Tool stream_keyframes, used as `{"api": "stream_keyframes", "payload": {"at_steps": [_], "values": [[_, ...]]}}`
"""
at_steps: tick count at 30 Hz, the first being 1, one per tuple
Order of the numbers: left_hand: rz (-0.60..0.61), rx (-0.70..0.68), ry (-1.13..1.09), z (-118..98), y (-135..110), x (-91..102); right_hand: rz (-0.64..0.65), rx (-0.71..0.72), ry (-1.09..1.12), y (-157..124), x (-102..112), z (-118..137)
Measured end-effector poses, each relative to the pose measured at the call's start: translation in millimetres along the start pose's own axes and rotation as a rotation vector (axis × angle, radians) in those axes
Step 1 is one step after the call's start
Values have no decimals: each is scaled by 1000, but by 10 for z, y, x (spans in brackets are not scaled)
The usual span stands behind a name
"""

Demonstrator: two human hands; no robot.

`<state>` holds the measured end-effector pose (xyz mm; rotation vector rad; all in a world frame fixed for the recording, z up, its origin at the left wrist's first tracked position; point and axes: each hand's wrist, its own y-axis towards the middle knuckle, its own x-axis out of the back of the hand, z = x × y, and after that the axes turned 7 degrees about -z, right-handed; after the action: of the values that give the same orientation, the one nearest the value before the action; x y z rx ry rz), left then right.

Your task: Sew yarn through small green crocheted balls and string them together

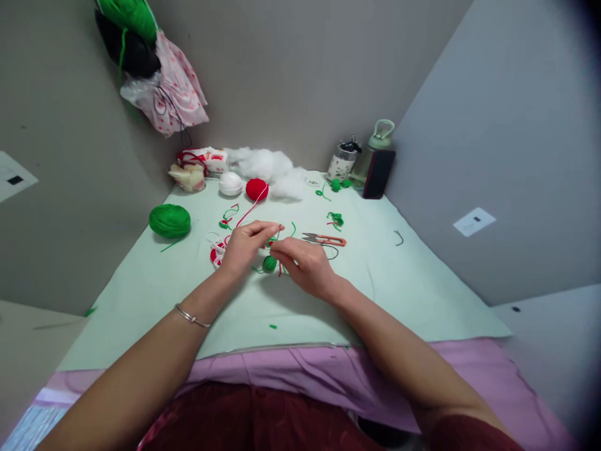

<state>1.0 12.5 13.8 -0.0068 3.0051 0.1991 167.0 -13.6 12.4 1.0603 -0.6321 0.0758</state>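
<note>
My left hand (246, 247) is closed in a pinch, fingertips together above a small green and red crochet piece (271, 242). A thin dark strand (280, 232) runs from near those fingertips down towards my right hand (303, 260). That hand is also pinched, its fingers bent against the same piece; what exactly it grips is hidden. Just below the fingers lies a small green crochet ball (269, 263) with loose yarn ends. Beside my left wrist is a tangle of white and red yarn (217, 254). Orange-handled thread snips (328, 239) lie beyond my right hand.
A green yarn ball (169, 221) sits at the left. Red yarn (257, 189), white yarn (230, 184) and fluffy stuffing (267, 166) line the back. A phone (379, 174) leans on a bottle (366, 156) at back right. Small green crochet bits (336, 219) lie nearby.
</note>
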Motion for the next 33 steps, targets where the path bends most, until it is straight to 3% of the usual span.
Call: {"api": "stream_keyframes", "payload": {"at_steps": [3,6,9,14,22,30,33], "values": [[85,-349,331,96,-25,4,-96,-226,126,48,102,-23],[175,-462,447,136,-43,0,-168,-482,291,101,211,-105],[123,-389,431,118,-37,-3,-177,-606,403,137,264,-170],[17,-235,335,51,6,4,-137,-663,443,142,268,-217],[138,19,-55,-10,-7,-1,-67,-699,423,125,253,-259],[-58,-1,-89,-33,140,107,-108,-725,414,182,337,-293],[-41,-41,-46,-44,156,134,-121,-723,411,194,367,-346]]}}
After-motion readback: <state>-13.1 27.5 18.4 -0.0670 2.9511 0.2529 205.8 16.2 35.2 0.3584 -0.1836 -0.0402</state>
